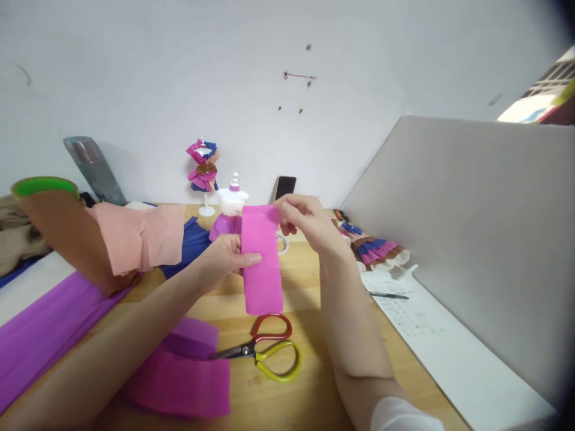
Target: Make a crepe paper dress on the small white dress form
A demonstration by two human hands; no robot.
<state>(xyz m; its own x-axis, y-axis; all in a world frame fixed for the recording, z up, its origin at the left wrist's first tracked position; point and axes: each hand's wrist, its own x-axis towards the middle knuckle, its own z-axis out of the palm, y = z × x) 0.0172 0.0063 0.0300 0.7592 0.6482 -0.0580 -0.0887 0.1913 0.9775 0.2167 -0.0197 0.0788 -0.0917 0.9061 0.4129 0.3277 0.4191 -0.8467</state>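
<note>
A bright pink strip of crepe paper [262, 269] is held upright above the table between both hands. My left hand [227, 258] grips its left edge, with the thumb lying across the front. At the top right corner, my right hand [305, 218] pinches the paper between thumb and fingertips. Below the strip, scissors [245, 350] with one red and one yellow handle lie on the wood, blades over more pink crepe paper [193, 383]. Partly behind the strip stands a small white mannequin bust [233, 200] with a purple-pink lower part.
A finished-looking ruffled paper figure [205, 170] on a stand is at the wall, near a phone [286, 187]. Peach, brown [67, 233], blue and purple paper fills the left, beside a bottle [96, 170]. At right are a written sheet [426, 335], a pen [390, 296] and a grey panel [485, 239].
</note>
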